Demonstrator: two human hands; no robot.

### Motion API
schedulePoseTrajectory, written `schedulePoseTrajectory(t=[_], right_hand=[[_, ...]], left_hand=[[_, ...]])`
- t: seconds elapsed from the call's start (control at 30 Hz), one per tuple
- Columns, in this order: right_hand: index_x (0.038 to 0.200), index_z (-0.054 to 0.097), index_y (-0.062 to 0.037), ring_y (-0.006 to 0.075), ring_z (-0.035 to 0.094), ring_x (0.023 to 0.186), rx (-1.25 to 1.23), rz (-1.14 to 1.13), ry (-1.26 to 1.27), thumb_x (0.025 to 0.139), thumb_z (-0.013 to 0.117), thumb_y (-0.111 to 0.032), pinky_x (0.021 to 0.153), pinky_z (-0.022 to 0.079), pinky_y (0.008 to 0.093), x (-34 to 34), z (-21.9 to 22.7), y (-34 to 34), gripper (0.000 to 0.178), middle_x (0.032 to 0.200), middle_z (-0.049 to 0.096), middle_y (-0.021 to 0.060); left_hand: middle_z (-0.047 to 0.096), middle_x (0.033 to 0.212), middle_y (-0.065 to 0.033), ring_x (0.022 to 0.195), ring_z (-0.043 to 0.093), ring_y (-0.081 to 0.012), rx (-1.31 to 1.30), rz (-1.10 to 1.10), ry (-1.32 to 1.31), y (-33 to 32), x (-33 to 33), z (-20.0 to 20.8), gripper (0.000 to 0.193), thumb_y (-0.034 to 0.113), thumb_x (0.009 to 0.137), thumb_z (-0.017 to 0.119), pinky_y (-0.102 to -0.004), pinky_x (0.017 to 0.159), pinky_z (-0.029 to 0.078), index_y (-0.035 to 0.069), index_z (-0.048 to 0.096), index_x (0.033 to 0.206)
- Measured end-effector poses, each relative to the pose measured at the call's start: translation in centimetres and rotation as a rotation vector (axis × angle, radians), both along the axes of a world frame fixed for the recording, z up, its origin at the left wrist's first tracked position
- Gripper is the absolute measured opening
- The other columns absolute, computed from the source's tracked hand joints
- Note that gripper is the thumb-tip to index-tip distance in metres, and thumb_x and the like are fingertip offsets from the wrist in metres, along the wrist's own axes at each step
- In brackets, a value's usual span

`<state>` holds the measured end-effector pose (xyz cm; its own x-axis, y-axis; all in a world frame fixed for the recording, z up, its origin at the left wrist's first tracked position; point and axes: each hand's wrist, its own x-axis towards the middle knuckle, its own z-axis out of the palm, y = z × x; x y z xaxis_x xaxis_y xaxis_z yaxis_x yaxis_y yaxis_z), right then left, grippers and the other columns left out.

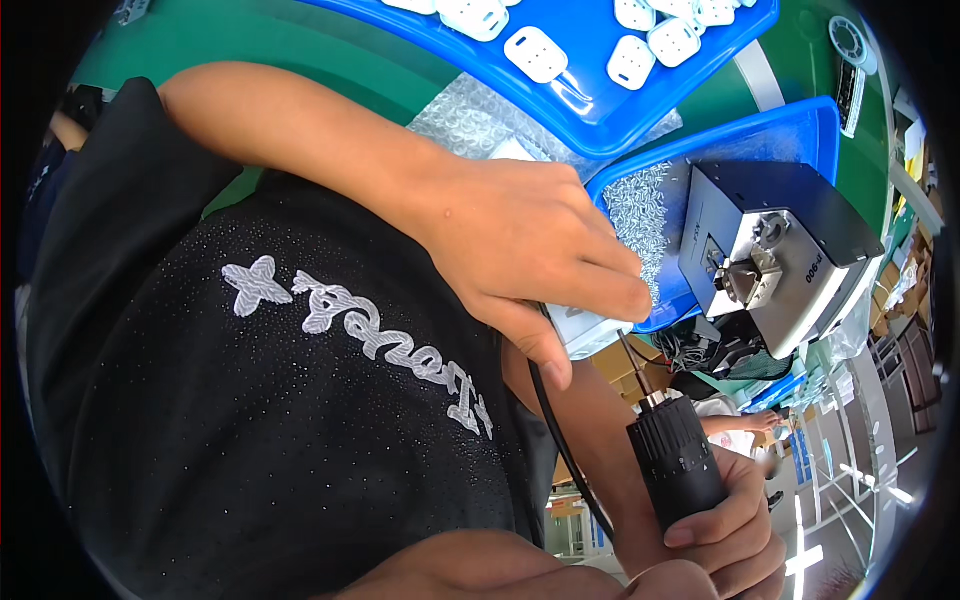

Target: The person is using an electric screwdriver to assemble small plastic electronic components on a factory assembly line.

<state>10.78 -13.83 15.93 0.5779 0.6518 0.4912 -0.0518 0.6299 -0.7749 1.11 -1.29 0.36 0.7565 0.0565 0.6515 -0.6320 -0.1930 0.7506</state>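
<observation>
My left hand (pixel 540 240) is closed around a white plastic housing (pixel 592 332), mostly hidden under my palm and fingers. My thumb points down along its near side. In my right hand (pixel 735 530) is a black electric screwdriver (pixel 675 455), gripped by its body. Its thin bit slants up and left, with the tip at the housing's edge beside my left fingertips; whether it touches a screw I cannot make out. A black cable (pixel 562 430) runs down from beside my left thumb.
A blue tray (pixel 590 135) holding several white plastic pieces (pixel 537 54) lies at the top. Right of my left hand are a blue bin (pixel 822 130) with small silver screws (pixel 637 208) and a boxy screw feeder (pixel 790 255). Bubble wrap (pixel 465 115) lies on the green table. Another person's hand (pixel 760 422) shows farther right.
</observation>
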Motion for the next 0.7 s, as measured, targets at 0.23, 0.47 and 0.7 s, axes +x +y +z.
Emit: schedulePoseTrajectory(t=[0.23, 0.47, 0.7], right_hand=[[0.102, 0.054, -0.0009, 0.0099, 0.053, 0.049, 0.047, -0.129, -0.087, 0.086, 0.065, -0.023, 0.048, 0.045, 0.0258, 0.3, -0.2, -0.2, 0.030, 0.068, 0.055, -0.0002], [0.127, 0.044, -0.0080, 0.0216, 0.059, 0.069, -0.464, 0.231, -0.077, 0.079, 0.076, -0.030, 0.077, 0.047, 0.0460, 2.1, 1.8, -2.1, 0.061, 0.085, 0.058, 0.0047], [0.095, 0.057, 0.0016, 0.0181, 0.061, 0.059, -1.129, -0.259, -0.743, 0.071, 0.084, -0.020, 0.056, 0.048, 0.0328, -2.4, -6.7, 6.6, 0.042, 0.069, 0.064, 0.0118]], left_hand=[[0.055, 0.077, -0.0107, 0.060, 0.057, -0.0271, -0.025, -0.014, 0.032, -0.1, -0.5, 0.8, 0.061, 0.054, 0.084, 0.064, -0.0337, 0.048, 0.044, -0.003, 0.058, 0.106], [0.057, 0.082, -0.0059, 0.064, 0.056, -0.0199, 0.670, 0.228, -0.046, 7.5, -2.8, 6.3, 0.056, 0.054, 0.078, 0.067, -0.0312, 0.050, 0.044, 0.003, 0.065, 0.100], [0.067, 0.084, -0.0184, 0.081, 0.065, -0.0391, 1.144, 0.537, 0.087, 23.9, 11.2, 5.4, 0.047, 0.041, 0.077, 0.071, -0.0477, 0.068, 0.051, 0.003, 0.065, 0.103]])
